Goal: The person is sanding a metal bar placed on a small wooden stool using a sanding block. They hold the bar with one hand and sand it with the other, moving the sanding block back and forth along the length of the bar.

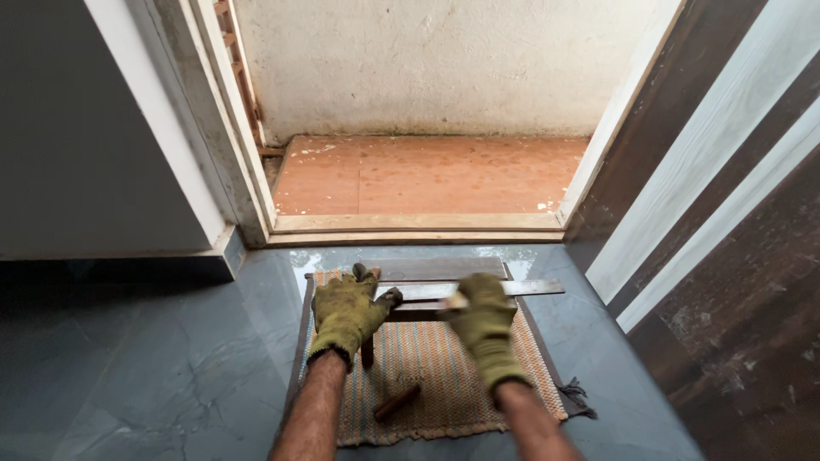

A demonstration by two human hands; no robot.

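Both hands are wearing yellow-green gloves and working over a striped mat (436,376) lying on the grey tiled floor (171,367) just inside an open doorway.

The left hand (346,309) is pressing down on the left end of a flat metal strip (530,288), its fingers (363,275) lying spread apart on top rather than clamped around it. A dark handle (367,352) is showing just below this hand, but I cannot tell whether the hand is holding it.

The right hand (484,320) is blurred; its fingers are curling together over the strip near its middle, and whether they are gripping something small I cannot tell.

The strip is lying across dark wooden boards (444,269) at the far edge of the mat, its right end reaching past the mat's edge.

1 short brown wooden piece (397,401) is lying loose on the mat, between the 2 forearms and apart from both hands.

Beyond the wooden threshold (418,224) a reddish floor (427,175) is meeting a rough white wall (444,60). No container is showing anywhere.
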